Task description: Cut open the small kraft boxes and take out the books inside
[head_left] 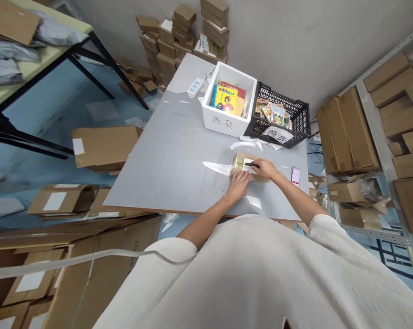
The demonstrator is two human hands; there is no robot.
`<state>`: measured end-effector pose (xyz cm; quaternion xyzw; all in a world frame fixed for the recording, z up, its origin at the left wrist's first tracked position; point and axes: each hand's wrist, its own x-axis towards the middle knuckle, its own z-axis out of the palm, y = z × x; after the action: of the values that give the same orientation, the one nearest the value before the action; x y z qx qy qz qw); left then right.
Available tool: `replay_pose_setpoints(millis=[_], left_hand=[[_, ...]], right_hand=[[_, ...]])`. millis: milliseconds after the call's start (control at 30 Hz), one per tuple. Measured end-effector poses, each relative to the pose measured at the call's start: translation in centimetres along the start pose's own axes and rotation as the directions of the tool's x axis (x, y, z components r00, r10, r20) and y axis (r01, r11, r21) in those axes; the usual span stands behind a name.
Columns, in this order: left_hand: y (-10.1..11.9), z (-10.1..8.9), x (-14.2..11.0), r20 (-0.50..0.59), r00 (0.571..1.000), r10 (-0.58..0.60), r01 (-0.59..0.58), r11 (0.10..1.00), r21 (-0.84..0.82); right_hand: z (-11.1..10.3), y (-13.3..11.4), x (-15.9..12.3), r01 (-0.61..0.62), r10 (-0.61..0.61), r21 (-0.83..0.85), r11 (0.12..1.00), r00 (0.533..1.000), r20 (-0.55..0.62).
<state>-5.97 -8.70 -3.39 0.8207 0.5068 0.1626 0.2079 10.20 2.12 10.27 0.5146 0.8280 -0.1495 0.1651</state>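
A small brown cardboard box (238, 158) with clear tape and a white label lies near the front right of the grey table. My right hand (265, 168) is closed around the black handle of a utility knife (250, 164). The knife points left across the top of the box, its yellowish front end over the taped part. Whether the blade has gone into the tape is too small to tell. My left hand (238, 183) rests on the near side of the box, fingers extended against it, holding no tool.
Behind the box stand a white foam bin (223, 120) of books and a black crate (297, 119) of booklets. A phone (296, 176) lies at right, a power strip (195, 87) at the back. Paper scraps (217, 168) litter the grey table (158, 155). Cartons (105, 146) surround it.
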Motion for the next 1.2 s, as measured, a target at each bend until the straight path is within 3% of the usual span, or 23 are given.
replay_pose_setpoints(millis=[433,1200], left_hand=[[-0.2,0.1,0.3,0.018,1.000,-0.002,0.002,1.000,0.003],[-0.7,-0.4,0.9,0.042,0.999,0.011,-0.011,1.000,-0.007]], right_hand=[[-1.0,-0.8,0.7,0.001,0.006,-0.099,0.995,0.998,0.068],[-2.2,-1.6,1.2,-0.034,0.043,-0.099,0.995,0.994,0.096]])
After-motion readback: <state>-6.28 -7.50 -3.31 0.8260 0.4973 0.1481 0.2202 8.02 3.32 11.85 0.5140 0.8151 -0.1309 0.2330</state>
